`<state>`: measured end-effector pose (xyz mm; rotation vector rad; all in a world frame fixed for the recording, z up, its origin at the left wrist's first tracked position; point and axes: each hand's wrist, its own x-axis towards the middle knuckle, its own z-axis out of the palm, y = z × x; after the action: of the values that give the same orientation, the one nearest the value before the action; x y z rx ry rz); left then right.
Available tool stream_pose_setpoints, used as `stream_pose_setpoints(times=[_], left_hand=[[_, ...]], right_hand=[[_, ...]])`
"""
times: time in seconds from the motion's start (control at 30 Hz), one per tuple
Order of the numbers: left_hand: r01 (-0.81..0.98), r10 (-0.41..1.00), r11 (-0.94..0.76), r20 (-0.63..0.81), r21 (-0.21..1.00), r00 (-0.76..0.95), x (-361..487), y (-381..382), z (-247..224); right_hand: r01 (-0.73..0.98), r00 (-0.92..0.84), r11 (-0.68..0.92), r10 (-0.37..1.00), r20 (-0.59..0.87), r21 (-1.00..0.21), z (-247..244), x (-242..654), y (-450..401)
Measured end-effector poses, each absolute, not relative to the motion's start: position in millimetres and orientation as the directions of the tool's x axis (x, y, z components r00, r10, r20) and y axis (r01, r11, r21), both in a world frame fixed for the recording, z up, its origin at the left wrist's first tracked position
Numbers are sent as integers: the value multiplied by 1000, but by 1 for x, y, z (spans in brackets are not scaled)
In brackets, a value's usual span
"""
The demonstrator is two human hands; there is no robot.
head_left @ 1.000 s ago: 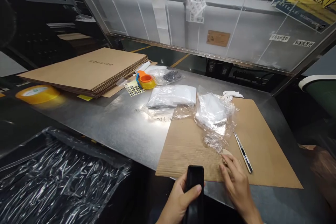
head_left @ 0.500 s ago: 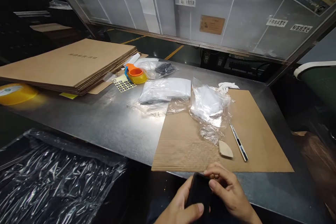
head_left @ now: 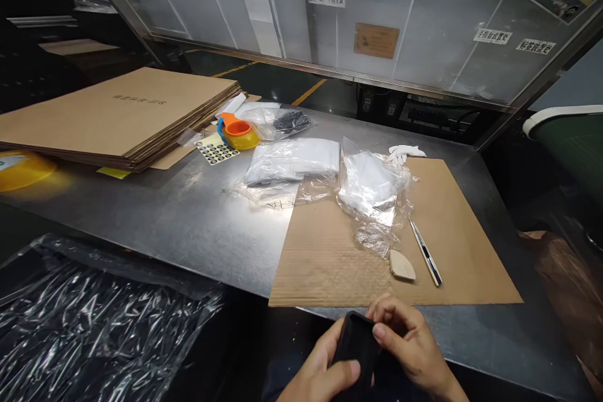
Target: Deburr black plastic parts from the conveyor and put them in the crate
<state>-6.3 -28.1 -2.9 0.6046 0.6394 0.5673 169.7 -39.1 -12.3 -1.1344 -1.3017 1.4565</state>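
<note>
A black case-like object [head_left: 355, 352] is held at the bottom centre, in front of the table's near edge. My left hand [head_left: 325, 367] is wrapped round its left side, thumb across its face. My right hand [head_left: 407, 342] pinches its upper right corner with thumb and fingers. Just beyond my hands, a tan wedge-shaped block [head_left: 402, 266] and a utility knife [head_left: 426, 254] lie on a flat cardboard sheet [head_left: 461, 232]. Clear bags with white contents, one crumpled [head_left: 370, 185] and one flatter [head_left: 294, 163], rest behind them.
On the metal table [head_left: 202, 220] sit stacked cardboard [head_left: 127, 113], an orange tape dispenser [head_left: 238, 129], a sticker sheet [head_left: 215, 149], a bag with dark contents [head_left: 292, 120] and a white glove [head_left: 406, 152]. Black plastic [head_left: 108, 320] fills the lower left; yellow tape [head_left: 28, 169] is at far left.
The view has shifted slightly, moving the table items a little left. Both hands keep their hold on the black object, whose face now shows a hollow with a raised rim.
</note>
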Motion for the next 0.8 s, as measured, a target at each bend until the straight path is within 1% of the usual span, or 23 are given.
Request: stream_pose_setpoints(times=[0.03, 0.07, 0.1, 0.13, 0.17, 0.2, 0.27, 0.3, 0.37, 0.47, 0.57, 0.67, 0.73, 0.77, 0.8], left_hand=[[-295, 633, 714, -406, 634, 660, -6, -28, -5], [-288, 606, 753, -453, 592, 654, -5, -28, -7], [-286, 573, 794, -504, 537, 646, -4, -27, -8], [-298, 546, 826, -549, 478, 633, -3, -27, -9], [-323, 528, 846, -582, 425, 618, -2, -26, -9], [-359, 523, 852, -604, 380, 602, -1, -25, -9], [-444, 545, 833, -631, 331, 552, 1, -23, -8], [-466, 545, 828, -642, 312, 539, 1, -22, -7], [-492, 527, 829, -663, 264, 532, 2, -21, -6], [-567, 559, 790, -656, 234, 508, 0, -18, -9], [-621, 615, 740, -636, 260, 466, -4, -13, -13], [-673, 653, 681, -656, 289, 379, -6, -6, -14], [-709, 682, 631, -661, 314, 314, -7, -1, -12], [-724, 696, 609, -656, 324, 292, -6, 1, -11], [-737, 713, 588, -645, 334, 277, -6, 3, -10]], right_hand=[[1, -212, -101, 972, -99, -995, -13, 171, -39], [90, -173, -92, 979, -107, -992, -14, 175, -37], [227, -101, -74, 990, -100, -971, -15, 182, -33], [387, -4, -62, 998, -69, -920, -17, 191, -28], [546, 106, -68, 994, -12, -835, -19, 202, -20], [668, 210, -99, 976, 59, -737, -21, 215, -12], [766, 336, -188, 933, 133, -614, -28, 242, 8], [796, 364, -225, 920, 147, -562, -32, 254, 17], [838, 371, -270, 919, 132, -475, -40, 274, 33], [867, 351, -297, 934, 66, -399, -48, 290, 46], [863, 373, -335, 927, 31, -378, -45, 295, 42], [834, 401, -366, 916, -1, -414, -33, 281, 21], [805, 365, -335, 930, -36, -489, -23, 258, -3], [787, 315, -295, 947, -58, -542, -19, 243, -16], [723, 216, -215, 973, -81, -656, -15, 227, -28]])
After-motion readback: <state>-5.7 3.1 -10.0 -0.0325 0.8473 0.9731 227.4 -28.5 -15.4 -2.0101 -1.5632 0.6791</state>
